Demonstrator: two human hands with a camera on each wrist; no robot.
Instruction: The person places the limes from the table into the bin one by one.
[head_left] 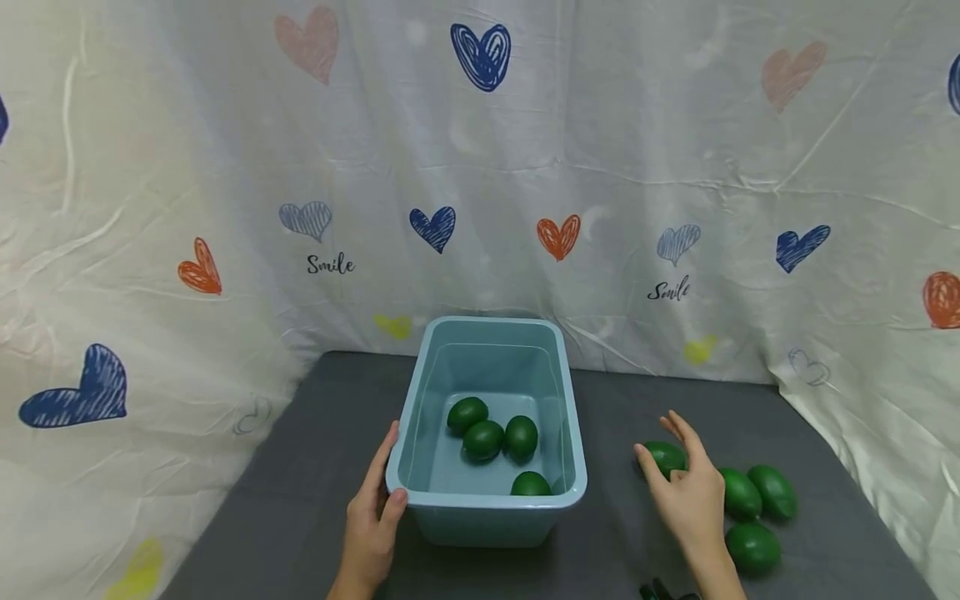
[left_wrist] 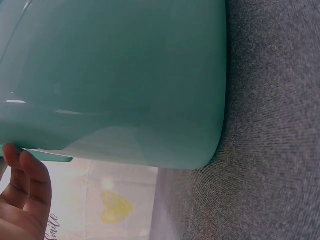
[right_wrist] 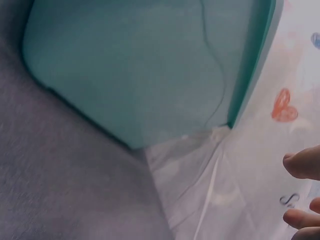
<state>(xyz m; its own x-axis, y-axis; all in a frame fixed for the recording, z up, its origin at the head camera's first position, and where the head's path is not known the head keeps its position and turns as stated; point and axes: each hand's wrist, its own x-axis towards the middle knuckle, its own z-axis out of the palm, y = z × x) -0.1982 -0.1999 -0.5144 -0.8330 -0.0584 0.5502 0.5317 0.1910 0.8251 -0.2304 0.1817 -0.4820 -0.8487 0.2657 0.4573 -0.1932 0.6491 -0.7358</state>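
A light-blue plastic bin (head_left: 487, 501) stands mid-table in the head view. Inside it lie several smooth, dark-green, lime-like fruits (head_left: 483, 440). My left hand (head_left: 372, 518) holds the bin's near left corner, thumb at the front rim and fingers along the left side. In the left wrist view its fingertips (left_wrist: 36, 170) are at the bin's rim. To the right of the bin, my right hand (head_left: 692, 493) is over a green fruit (head_left: 666, 457), thumb and fingers spread apart. The hand partly hides that fruit; whether they touch I cannot tell.
Several more green fruits (head_left: 753, 548) lie on the dark grey table (head_left: 615, 408), right of my right hand. A small black object (head_left: 658, 591) shows at the bottom edge near the right wrist. A white curtain (head_left: 510, 167) with printed hearts hangs behind the table.
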